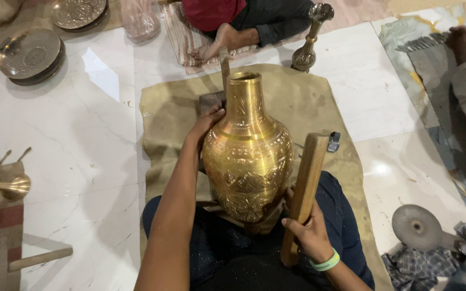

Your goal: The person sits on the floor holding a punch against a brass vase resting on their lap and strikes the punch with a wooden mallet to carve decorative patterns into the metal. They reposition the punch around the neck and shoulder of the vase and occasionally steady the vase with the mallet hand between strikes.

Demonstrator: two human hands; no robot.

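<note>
A large engraved brass vase point(248, 153) rests tilted on my lap, its open neck pointing away from me. My left hand point(207, 123) presses against the vase's left shoulder, steadying it. My right hand point(304, 229), with a green wristband, grips the lower part of a flat wooden stick point(304, 193) held upright beside the vase's right side. A thin tool point(224, 66) stands just behind the vase's neck, its lower end hidden.
A tan mat point(319, 102) covers the white marble floor under me. Another person's bare foot point(217, 46) lies ahead, next to a slim brass stand point(308, 40). Engraved metal plates point(31, 56) sit far left. A round metal disc point(417, 227) and cloth lie at right.
</note>
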